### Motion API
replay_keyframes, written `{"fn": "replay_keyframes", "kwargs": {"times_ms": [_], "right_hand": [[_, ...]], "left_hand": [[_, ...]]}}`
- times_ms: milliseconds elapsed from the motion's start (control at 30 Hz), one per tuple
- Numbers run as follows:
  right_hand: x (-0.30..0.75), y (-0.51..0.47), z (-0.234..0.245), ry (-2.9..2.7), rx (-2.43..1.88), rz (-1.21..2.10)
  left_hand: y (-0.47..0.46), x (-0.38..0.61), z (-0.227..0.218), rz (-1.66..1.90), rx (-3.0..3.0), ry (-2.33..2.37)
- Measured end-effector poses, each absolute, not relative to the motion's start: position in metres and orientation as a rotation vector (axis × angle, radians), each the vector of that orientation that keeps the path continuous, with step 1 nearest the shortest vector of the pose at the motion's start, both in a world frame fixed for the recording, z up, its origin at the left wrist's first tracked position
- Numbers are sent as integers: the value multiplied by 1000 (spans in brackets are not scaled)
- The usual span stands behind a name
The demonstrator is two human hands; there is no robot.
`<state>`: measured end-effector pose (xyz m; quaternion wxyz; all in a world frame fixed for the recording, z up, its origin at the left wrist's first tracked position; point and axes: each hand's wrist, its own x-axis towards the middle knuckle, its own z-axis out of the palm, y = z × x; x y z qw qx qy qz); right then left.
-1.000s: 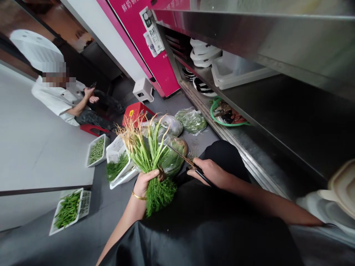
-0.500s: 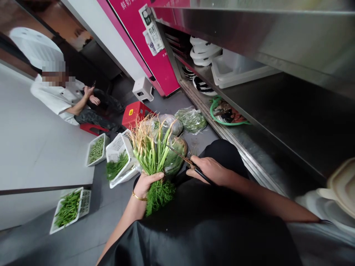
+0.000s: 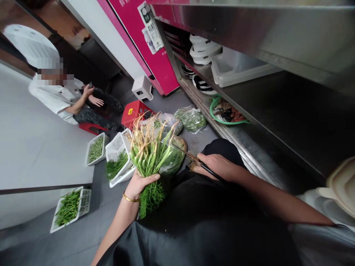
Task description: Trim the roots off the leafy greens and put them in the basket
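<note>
My left hand (image 3: 141, 185) is closed around a bunch of feathery green herbs (image 3: 148, 157), which look like dill or fennel greens. Its pale brown roots point up and away from me, while the leafy tops hang below my fist. In my right hand (image 3: 216, 167) is a pair of scissors (image 3: 212, 173) with black handles. The thin, brownish blades point left toward the stems, with their tips just right of the bunch and seemingly apart from it. Loose root trimmings (image 3: 193, 162) show just beyond the scissors.
White baskets of greens (image 3: 118, 137) and long green pods (image 3: 88, 195) stand on the floor at left. Plastic bags of greens (image 3: 191, 119) lie ahead, near a red stool (image 3: 131, 112). A steel shelf (image 3: 277, 88) runs along the right. A seated co-worker (image 3: 66, 96) is at left.
My left hand and the herb bunch have shifted slightly left. My right hand has drawn a little to the right with the scissors, widening the gap. The co-worker's lower hand has spread its fingers.
</note>
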<state>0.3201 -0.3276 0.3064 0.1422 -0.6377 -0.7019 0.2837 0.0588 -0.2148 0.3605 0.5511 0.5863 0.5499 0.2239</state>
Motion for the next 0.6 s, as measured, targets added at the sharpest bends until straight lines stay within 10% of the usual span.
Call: {"fn": "replay_keyframes", "kwargs": {"times_ms": [600], "right_hand": [[323,-334,299,-1975,-1818,818]], "left_hand": [[-218,57,348,619,1229,1218]]}}
